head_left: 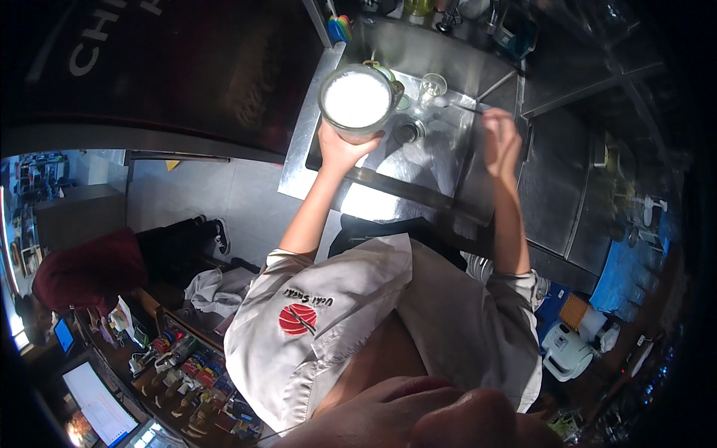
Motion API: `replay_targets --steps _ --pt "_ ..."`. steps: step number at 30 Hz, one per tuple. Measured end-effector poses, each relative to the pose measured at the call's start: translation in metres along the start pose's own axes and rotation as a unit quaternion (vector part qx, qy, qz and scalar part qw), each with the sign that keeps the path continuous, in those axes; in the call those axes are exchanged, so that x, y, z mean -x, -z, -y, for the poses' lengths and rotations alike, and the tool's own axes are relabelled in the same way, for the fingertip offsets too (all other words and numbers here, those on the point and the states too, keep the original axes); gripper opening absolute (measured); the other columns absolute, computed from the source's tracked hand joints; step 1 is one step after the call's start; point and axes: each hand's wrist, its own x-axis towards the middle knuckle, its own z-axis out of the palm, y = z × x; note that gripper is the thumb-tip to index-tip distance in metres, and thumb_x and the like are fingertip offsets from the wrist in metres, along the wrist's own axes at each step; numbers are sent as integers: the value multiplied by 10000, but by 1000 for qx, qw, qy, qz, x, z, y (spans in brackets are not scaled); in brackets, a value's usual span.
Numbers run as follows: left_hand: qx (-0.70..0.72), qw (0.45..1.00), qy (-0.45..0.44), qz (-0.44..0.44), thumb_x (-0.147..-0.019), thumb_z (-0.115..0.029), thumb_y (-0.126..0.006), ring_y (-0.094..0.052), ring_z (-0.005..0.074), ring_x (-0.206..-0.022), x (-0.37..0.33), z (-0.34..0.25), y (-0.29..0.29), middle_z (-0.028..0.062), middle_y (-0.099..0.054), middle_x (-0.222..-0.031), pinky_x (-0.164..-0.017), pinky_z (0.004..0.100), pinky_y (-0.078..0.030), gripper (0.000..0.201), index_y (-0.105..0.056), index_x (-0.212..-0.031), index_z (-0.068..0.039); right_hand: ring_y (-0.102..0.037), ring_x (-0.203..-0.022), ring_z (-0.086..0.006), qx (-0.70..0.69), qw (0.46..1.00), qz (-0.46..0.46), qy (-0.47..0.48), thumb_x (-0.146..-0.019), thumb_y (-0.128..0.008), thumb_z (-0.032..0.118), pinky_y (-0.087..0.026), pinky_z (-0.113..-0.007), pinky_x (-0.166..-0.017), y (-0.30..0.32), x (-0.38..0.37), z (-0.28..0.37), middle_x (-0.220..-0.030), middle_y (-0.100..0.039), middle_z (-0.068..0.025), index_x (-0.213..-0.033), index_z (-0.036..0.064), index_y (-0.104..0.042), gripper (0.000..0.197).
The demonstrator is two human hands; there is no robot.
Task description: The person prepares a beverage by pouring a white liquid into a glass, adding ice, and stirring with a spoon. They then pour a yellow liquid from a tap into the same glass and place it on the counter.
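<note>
My left hand [345, 151] is wrapped round the lower near side of a wide round glass bowl [357, 99], held up over the left part of a steel sink [447, 153]. The bowl's inside looks bright white under the glare, so I cannot tell what it contains. To the right, my right hand [500, 140] is closed on the thin handle of a spoon [461, 107]. The spoon's pale, slightly blurred head points left, near a clear glass [432, 88] in the sink. Below that glass sits a round metal drain piece [408, 131].
A dark panel [172, 75] rises on the left. A rainbow-coloured item [340, 28] hangs at the sink's far left corner. Steel counter fronts [556, 179] run along the right, with a white appliance [566, 351] beyond. At far left is another person in dark red [89, 269].
</note>
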Motion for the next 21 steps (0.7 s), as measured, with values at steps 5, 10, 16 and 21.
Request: replay_targets --steps 5,10,16,21 --pt "11 1000 -22 11 -470 -231 -825 -607 267 -898 -6 -6 -11 141 -596 -969 -792 356 -484 759 -443 -1088 -12 -533 -689 -93 -185 971 -147 -28 -877 -505 122 -412 -222 -642 67 -72 77 -814 -556 -53 -882 12 -544 117" --pt "29 998 -43 33 -468 -225 -823 -598 270 -907 -10 -17 -19 137 -579 -969 -792 354 -480 733 -450 -1068 -30 -505 -674 -125 -359 922 -133 52 -875 -476 83 -429 -256 -654 99 -108 126 -811 -532 -95 -911 -25 -510 119" --pt "29 998 -62 12 -461 -232 -805 -589 286 -897 -8 -22 -25 151 -571 -973 -776 353 -474 716 -460 -1051 -19 -516 -647 -105 -258 956 51 128 -851 -501 79 -424 -216 -588 69 -105 178 -836 -547 -94 -886 -36 -526 123" --pt "70 997 -24 32 -451 -245 -795 -589 279 -901 -4 -24 -27 146 -572 -975 -779 355 -470 742 -460 -1075 -23 -476 -699 -171 -196 951 137 197 -831 -458 2 -413 -262 -591 55 -97 194 -811 -513 -147 -901 -59 -489 98"
